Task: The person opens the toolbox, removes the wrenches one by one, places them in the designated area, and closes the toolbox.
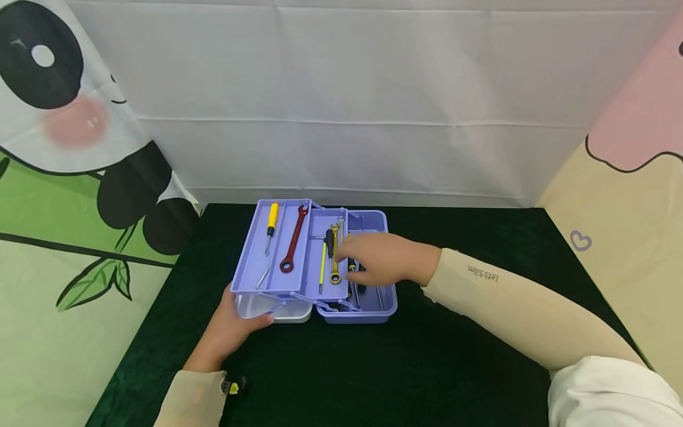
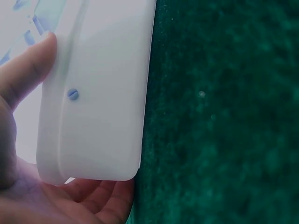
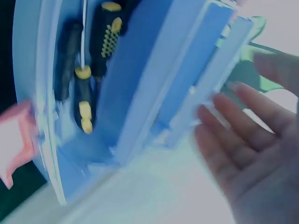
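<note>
A purple toolbox (image 1: 380,224) stands open on the dark green cloth, its trays folded out to the left. The far-left tray (image 1: 251,261) holds a yellow screwdriver (image 1: 273,220) and a red wrench (image 1: 295,239). The middle tray carries a yellow ring wrench (image 1: 335,256) and a black-handled screwdriver (image 1: 329,242). My left hand (image 1: 242,320) grips the near corner of the white lid (image 2: 103,93), thumb (image 2: 30,65) on top and fingers (image 2: 98,198) beneath. My right hand (image 1: 352,259) hovers over the box beside the middle tray, its fingers (image 3: 233,135) straight and holding nothing. Black-and-yellow screwdrivers (image 3: 84,105) lie in the base.
The green cloth (image 2: 224,112) covers the table on every side of the box. A white sheet hangs behind, with printed panels (image 1: 64,178) at the left and right. A small black and yellow object (image 1: 233,386) lies by my left wrist.
</note>
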{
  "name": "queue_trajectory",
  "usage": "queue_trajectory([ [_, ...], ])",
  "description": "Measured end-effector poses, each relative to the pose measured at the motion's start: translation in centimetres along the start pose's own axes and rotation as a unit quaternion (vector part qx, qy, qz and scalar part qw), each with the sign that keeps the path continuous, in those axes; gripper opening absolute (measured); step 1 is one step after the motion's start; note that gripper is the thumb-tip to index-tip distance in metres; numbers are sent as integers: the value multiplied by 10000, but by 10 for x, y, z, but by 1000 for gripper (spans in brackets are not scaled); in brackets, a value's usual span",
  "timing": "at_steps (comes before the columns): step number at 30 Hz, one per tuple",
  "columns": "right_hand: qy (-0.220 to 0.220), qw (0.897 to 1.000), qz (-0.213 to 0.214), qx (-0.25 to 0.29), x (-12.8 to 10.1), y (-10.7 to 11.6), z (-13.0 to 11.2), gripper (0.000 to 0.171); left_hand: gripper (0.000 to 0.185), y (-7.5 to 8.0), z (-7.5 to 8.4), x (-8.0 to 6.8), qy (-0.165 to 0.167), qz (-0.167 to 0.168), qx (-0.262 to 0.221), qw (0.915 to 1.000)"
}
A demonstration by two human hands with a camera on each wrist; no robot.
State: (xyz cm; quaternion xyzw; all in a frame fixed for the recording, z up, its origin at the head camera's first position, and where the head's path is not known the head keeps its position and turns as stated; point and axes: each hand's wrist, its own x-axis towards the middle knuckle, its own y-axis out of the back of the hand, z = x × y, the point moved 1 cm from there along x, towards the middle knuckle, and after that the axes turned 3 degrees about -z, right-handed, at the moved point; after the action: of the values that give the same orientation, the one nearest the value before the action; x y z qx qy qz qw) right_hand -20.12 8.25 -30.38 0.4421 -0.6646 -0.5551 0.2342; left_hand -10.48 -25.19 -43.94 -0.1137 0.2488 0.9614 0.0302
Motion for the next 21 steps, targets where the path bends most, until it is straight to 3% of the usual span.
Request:
queue_trajectory([
  [4, 251, 9984, 429, 262, 23, 1, -6, 36, 126, 2, 1, -2, -75, 8, -43, 10000],
  [11, 544, 9910, 1214, -140, 56, -2, -23, 40, 127, 2, 0, -6, -58, -16, 10, 10000],
  [16, 476, 9907, 1193, -456, 72, -4, -34, 40, 124, 8, -6, -7, -293, -104, 5, 9995],
  [21, 28, 9942, 994, -408, 90, -6, -43, 43, 124, 15, -11, -11, -360, -152, 8, 9992],
])
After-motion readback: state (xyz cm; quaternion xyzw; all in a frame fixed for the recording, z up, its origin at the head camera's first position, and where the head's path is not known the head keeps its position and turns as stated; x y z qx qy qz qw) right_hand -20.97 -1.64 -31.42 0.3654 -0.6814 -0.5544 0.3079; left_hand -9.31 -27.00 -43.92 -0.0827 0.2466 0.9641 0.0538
